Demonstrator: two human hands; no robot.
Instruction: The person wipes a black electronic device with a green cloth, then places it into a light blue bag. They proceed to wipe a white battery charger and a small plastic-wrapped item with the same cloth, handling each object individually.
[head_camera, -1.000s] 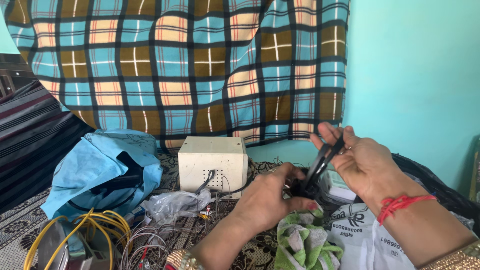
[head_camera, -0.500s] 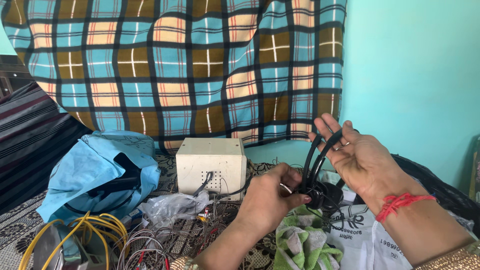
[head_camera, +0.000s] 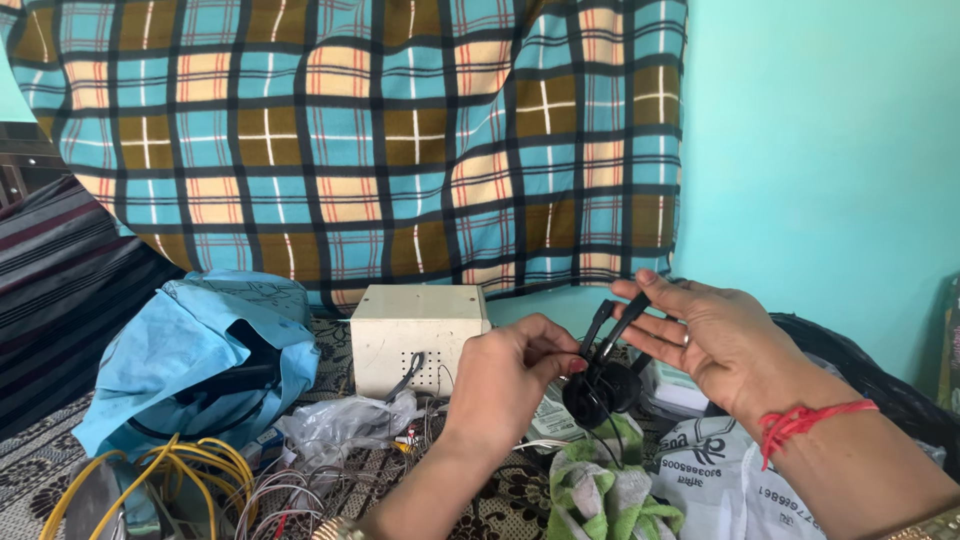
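A black headset (head_camera: 602, 378) with round ear pads and a thin headband hangs between my two hands, above a green and grey cloth (head_camera: 604, 493). My left hand (head_camera: 505, 378) pinches it by the ear pad from the left. My right hand (head_camera: 712, 342) has its fingers spread and supports the headband at the top. A thin black wire drops from the headset toward the cloth.
A cream metal box (head_camera: 416, 337) stands behind my hands, against a checked cloth (head_camera: 370, 140). A light blue bag (head_camera: 200, 350) lies to the left, with yellow cable (head_camera: 170, 470) and tangled thin wires (head_camera: 310, 490) in front. White printed bags (head_camera: 720, 475) lie on the right.
Both hands have shifted left and a little lower with the headset. The headband now tilts more, and my right hand's fingers lie flatter along it.
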